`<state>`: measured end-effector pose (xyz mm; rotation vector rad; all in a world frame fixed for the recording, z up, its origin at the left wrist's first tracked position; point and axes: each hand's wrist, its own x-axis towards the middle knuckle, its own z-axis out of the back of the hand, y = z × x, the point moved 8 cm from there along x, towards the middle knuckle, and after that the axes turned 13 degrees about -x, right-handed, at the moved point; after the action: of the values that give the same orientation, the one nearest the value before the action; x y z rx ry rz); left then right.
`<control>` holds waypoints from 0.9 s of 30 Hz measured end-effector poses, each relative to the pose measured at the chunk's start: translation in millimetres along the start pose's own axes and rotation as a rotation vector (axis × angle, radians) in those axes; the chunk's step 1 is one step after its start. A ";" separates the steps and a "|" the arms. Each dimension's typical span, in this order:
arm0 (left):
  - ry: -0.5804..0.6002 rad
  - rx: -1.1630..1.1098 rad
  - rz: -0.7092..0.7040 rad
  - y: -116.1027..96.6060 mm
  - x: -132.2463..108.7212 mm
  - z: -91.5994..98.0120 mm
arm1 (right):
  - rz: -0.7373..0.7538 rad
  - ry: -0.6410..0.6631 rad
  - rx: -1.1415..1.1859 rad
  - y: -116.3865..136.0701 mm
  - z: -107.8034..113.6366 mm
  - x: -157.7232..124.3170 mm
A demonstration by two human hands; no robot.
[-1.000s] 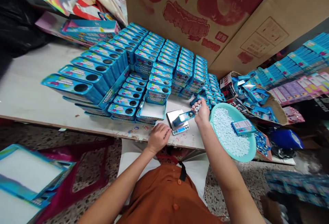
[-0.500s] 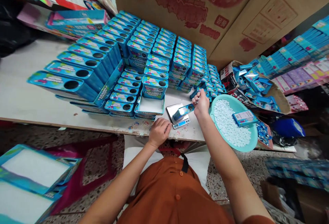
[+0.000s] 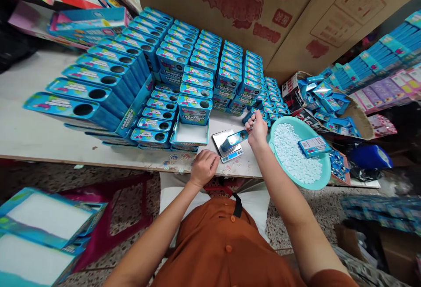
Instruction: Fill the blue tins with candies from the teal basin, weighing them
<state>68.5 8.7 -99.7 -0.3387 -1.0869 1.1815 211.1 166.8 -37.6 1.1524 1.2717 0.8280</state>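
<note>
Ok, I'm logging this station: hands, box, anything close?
Right hand curled beside blue box; left hand near scale; box on scale; basin beside right forearm.

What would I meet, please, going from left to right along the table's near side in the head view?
Leftmost blue box, left hand, scale, right hand, basin.

Box on scale, left of the basin

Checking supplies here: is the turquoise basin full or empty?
Neither, only partly filled: white pieces lie inside the turquoise basin, and its bare inner side shows above them.
</note>
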 end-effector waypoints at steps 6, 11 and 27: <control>0.003 0.003 0.007 0.9 -0.4 -0.7 | -0.042 -0.012 0.000 -1.3 4.1 1.5; 0.000 0.014 0.003 0.7 -0.6 -0.7 | -0.058 0.007 0.023 3.3 17.0 1.9; 0.031 -0.005 0.032 2.5 0.6 -2.1 | 0.323 -0.384 -0.447 50.6 230.3 -17.1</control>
<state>68.8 10.9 -102.2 -0.3788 -1.0615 1.1987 440.3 121.1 -2.3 1.0932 0.5529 1.0079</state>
